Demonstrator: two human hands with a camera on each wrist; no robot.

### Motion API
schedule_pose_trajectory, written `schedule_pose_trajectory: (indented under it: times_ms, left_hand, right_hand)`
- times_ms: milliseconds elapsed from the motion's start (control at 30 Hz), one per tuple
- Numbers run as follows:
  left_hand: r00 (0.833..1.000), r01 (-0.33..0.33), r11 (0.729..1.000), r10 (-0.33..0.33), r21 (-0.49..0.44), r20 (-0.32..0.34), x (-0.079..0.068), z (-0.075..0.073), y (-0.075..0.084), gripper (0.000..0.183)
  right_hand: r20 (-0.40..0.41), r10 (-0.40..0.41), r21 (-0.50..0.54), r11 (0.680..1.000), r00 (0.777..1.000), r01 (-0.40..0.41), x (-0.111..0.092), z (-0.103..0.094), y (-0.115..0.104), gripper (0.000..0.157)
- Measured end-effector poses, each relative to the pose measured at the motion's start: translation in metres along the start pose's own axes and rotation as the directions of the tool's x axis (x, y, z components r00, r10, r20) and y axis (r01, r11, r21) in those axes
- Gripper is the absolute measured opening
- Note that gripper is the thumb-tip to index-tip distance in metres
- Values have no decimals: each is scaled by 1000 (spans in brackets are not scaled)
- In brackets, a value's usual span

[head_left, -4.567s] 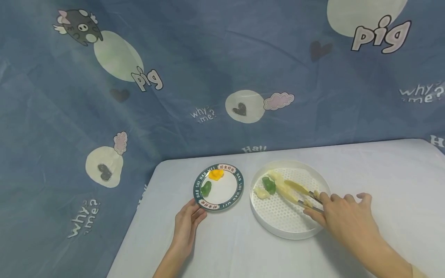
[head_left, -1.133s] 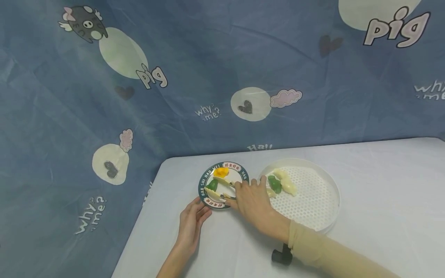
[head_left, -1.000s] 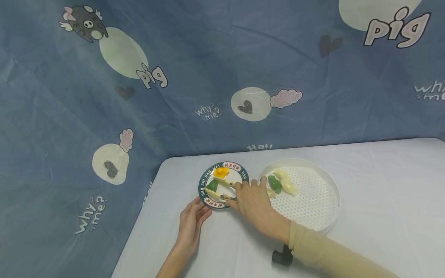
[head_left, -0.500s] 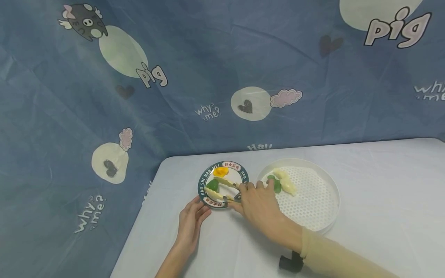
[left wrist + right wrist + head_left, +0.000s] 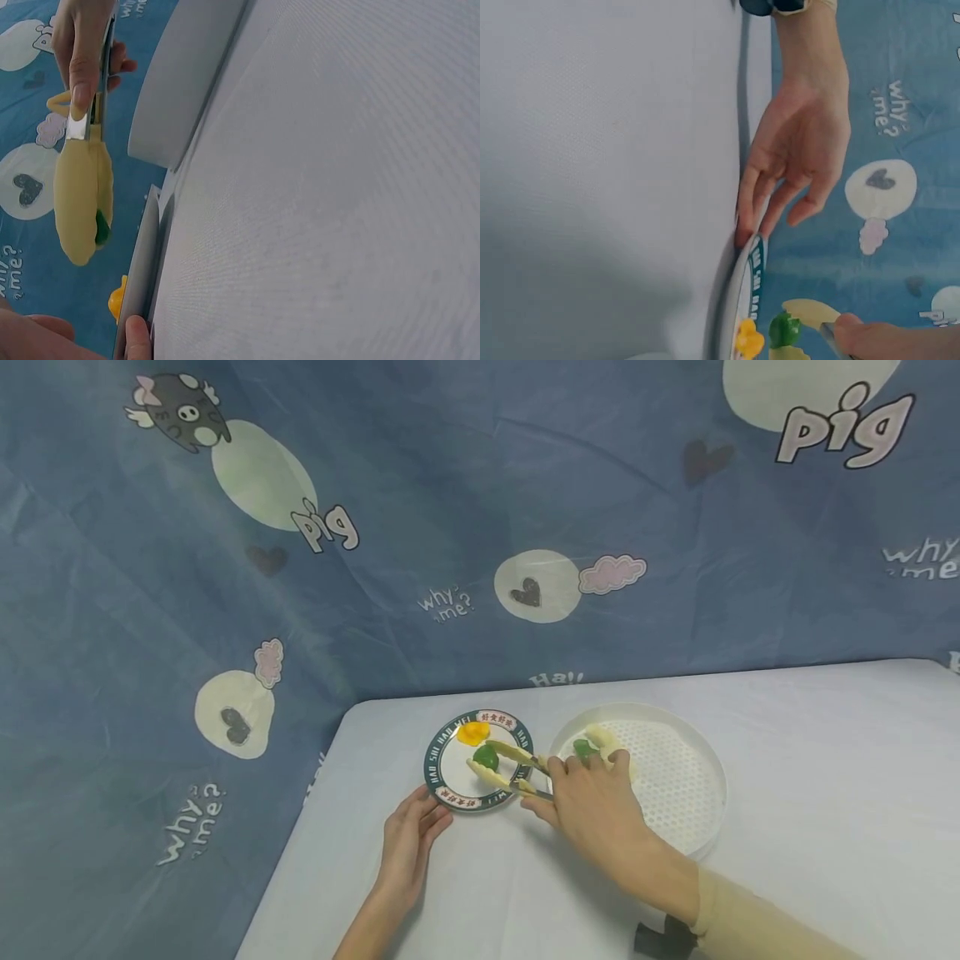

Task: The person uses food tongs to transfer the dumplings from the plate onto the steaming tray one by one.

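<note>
My right hand (image 5: 600,806) grips metal tongs with pale yellow tips (image 5: 491,774). Between those tips is a green dumpling-shaped piece (image 5: 486,757), raised above the plate in the left wrist view. The small round plate (image 5: 433,770) has a dark green lettered rim and bears a yellow piece (image 5: 473,733). At its near-left edge, my left hand (image 5: 405,852) pinches the rim, thumb on top and fingers underneath, as the right wrist view (image 5: 802,142) shows.
Right of the plate stands a round white tray (image 5: 678,785) with a perforated base. It holds another green piece (image 5: 585,748) and pale yellow dumplings (image 5: 604,741), partly hidden by my right hand. A white cloth covers the table (image 5: 825,760); a blue printed curtain (image 5: 420,510) hangs behind.
Earlier the tongs were over the tray, then came to the plate around the green piece. Over the last half second they have moved right with it. The left hand stays at the rim.
</note>
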State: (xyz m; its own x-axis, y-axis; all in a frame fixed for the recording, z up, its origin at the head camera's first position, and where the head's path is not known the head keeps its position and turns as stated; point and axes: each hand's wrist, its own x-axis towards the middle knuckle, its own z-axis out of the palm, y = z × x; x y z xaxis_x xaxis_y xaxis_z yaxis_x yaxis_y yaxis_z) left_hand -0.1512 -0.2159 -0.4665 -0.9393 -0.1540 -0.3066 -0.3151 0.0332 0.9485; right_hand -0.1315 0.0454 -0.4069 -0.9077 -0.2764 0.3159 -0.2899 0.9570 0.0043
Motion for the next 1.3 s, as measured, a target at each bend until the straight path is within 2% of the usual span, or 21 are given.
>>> schedule_pose_trajectory:
  times_ms: [300,633,1000,1200,1300]
  left_hand:
    - [1000,-9,1000,9,-15,15,0,-1,-1,63]
    - [1000,-3,1000,3,-12,14,1,0,-1,64]
    - [1000,10,1000,-10,-17,9,2,-1,-2,63]
    - [1000,6,1000,-6,-15,5,2,-1,-1,63]
    - [1000,1,1000,-1,-13,5,1,-1,-1,63]
  right_hand:
    - [26,21,49,999,999,-22,-8,-8,11,57]
    - [-32,7,69,998,999,-5,-4,-1,13,52]
    - [20,9,47,999,1000,-10,4,11,12,49]
    - [84,51,84,995,995,-58,3,-1,18,50]
    - [84,71,86,993,994,-79,-1,-9,24,49]
